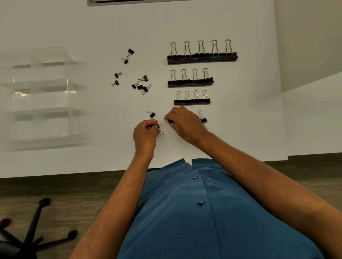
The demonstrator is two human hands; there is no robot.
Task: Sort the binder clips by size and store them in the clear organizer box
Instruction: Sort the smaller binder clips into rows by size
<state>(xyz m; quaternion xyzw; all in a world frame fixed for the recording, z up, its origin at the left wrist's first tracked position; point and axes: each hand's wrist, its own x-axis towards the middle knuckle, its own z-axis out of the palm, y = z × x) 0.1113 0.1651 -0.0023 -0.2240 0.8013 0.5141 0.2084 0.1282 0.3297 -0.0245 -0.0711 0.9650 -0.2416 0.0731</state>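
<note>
Black binder clips lie on a white table (240, 129). Three tidy rows stand at the right: the largest clips (202, 58) at the back, a medium row (190, 82) below, a smaller row (192, 101) nearest me. Several small clips (140, 85) are scattered loose in the middle. One small clip (152, 114) lies just above my hands and another (203, 119) sits to the right of my right hand. My left hand (145, 135) pinches a small clip (159, 129) by its wire handle. My right hand (185, 123) holds a small clip (170, 121) at its fingertips. The clear organizer box (42, 96) stands at the left.
The table's front edge runs just in front of my blue shirt (203, 212). A black chair base (31, 231) stands on the wood floor at the lower left. A grey frame (129, 1) crosses the top edge.
</note>
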